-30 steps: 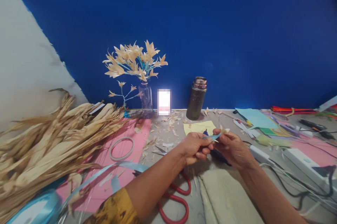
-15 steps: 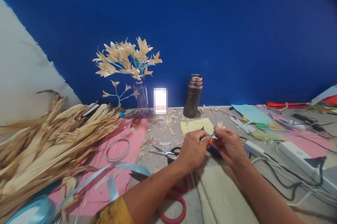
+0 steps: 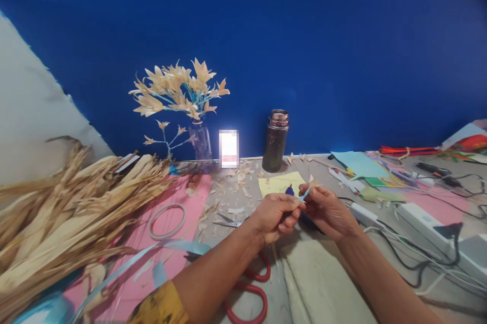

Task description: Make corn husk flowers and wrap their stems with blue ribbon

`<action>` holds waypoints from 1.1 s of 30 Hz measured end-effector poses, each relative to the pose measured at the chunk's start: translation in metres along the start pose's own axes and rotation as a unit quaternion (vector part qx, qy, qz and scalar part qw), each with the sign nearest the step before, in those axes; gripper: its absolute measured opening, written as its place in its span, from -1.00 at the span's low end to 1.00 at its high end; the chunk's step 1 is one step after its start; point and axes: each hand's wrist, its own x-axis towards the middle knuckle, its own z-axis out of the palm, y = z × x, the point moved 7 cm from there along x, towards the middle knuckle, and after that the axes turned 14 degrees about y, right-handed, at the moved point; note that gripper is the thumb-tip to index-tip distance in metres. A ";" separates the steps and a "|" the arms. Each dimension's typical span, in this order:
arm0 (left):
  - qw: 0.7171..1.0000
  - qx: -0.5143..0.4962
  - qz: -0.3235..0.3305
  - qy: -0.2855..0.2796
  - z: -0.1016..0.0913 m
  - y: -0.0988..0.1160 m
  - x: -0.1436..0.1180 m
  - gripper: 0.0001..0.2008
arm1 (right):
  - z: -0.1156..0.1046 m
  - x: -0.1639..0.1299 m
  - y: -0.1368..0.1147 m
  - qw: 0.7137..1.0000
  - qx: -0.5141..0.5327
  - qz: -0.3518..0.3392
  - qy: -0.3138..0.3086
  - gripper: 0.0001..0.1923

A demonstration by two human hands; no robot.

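Observation:
Over the middle of the table my left hand (image 3: 278,216) and my right hand (image 3: 327,211) almost meet. A small corn-husk flower (image 3: 312,182) pokes up from the right fingertips, which are pinched round its base. Light blue ribbon (image 3: 305,195) runs from that base to the left thumb and forefinger, which are closed on it. Behind the fingers lies a yellow paper (image 3: 279,182) with a dark blue pointed object (image 3: 289,190) by it. Red-handled scissors (image 3: 249,303) lie partly under my left forearm. A second pair of scissors (image 3: 227,221) is mostly hidden by that arm.
Dried corn husks (image 3: 49,222) are heaped at left beside pink paper (image 3: 129,263) and a tape roll (image 3: 167,221). Husk flowers (image 3: 178,85) stand in a clear bottle (image 3: 201,146). A dark flask (image 3: 275,144) is upright by the wall. Cables and a power strip (image 3: 426,222) lie at right.
My left hand has turned, its lower fingers now showing curled. The flower in my right hand has tilted, and more ribbon shows between the hands. The view has shifted slightly.

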 end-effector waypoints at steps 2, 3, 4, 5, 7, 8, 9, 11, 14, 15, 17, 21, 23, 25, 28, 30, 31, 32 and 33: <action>0.999 0.025 0.039 0.007 0.000 0.002 0.001 -0.77 | -0.002 0.002 0.000 1.000 -0.001 -0.013 0.013 -0.60; 0.997 0.043 0.068 0.016 0.000 0.004 0.001 -0.75 | -0.003 0.003 -0.001 1.000 -0.002 -0.022 0.022 -0.61; 0.993 0.064 0.099 0.026 0.000 0.006 0.001 -0.73 | -0.004 0.004 -0.001 0.999 -0.003 -0.032 0.032 -0.62; 0.988 0.087 0.125 0.037 0.001 0.008 0.001 -0.72 | -0.006 0.005 -0.002 0.998 -0.003 -0.041 0.044 -0.62; 0.975 0.138 0.164 0.060 0.000 0.010 0.000 -0.72 | -0.008 0.006 -0.003 0.996 0.001 -0.057 0.069 -0.64; 0.967 0.166 0.181 0.071 0.000 0.010 -0.001 -0.74 | -0.009 0.007 -0.003 0.995 0.005 -0.062 0.079 -0.65; 0.956 0.198 0.203 0.081 0.000 0.011 -0.002 -0.75 | -0.010 0.007 -0.002 0.994 0.009 -0.066 0.087 -0.65; 0.922 0.267 0.261 0.098 0.001 0.015 -0.006 -0.73 | -0.013 0.007 -0.002 0.992 0.014 -0.075 0.104 -0.64; 0.900 0.300 0.298 0.107 0.001 0.019 -0.008 -0.70 | -0.015 0.006 -0.004 0.990 0.013 -0.080 0.112 -0.64; 0.913 0.280 0.277 0.106 -0.001 0.017 -0.007 -0.73 | -0.014 0.005 -0.005 0.992 0.012 -0.076 0.104 -0.66; 0.950 0.211 0.210 0.094 -0.005 0.013 -0.002 -0.79 | -0.009 0.003 -0.005 0.997 0.011 -0.053 0.062 -0.69; 0.989 0.087 0.114 0.033 -0.003 0.007 0.002 -0.74 | 0.004 -0.005 -0.005 0.999 0.014 -0.009 -0.042 -0.67; 0.995 0.059 0.075 0.004 0.000 0.003 0.002 -0.69 | 0.005 -0.006 -0.006 0.999 0.014 -0.011 -0.038 -0.68; 0.997 0.055 0.060 -0.006 0.001 0.001 0.002 -0.66 | 0.002 -0.004 -0.006 1.000 0.014 -0.016 -0.005 -0.66; 0.990 0.086 0.108 0.021 0.000 0.005 0.001 -0.64 | -0.005 0.000 -0.006 0.998 0.025 -0.027 0.056 -0.63; 0.980 0.116 0.152 0.053 -0.001 0.010 0.000 -0.66 | -0.008 0.002 -0.006 0.995 0.037 -0.036 0.083 -0.64; 0.975 0.132 0.167 0.068 -0.002 0.011 0.000 -0.69 | -0.009 0.002 -0.006 0.994 0.041 -0.040 0.091 -0.64; 0.969 0.148 0.179 0.081 -0.002 0.012 -0.001 -0.72 | -0.010 0.003 -0.006 0.994 0.043 -0.044 0.096 -0.64; 0.964 0.165 0.189 0.092 -0.002 0.013 -0.002 -0.75 | -0.011 0.004 -0.006 0.993 0.044 -0.048 0.100 -0.63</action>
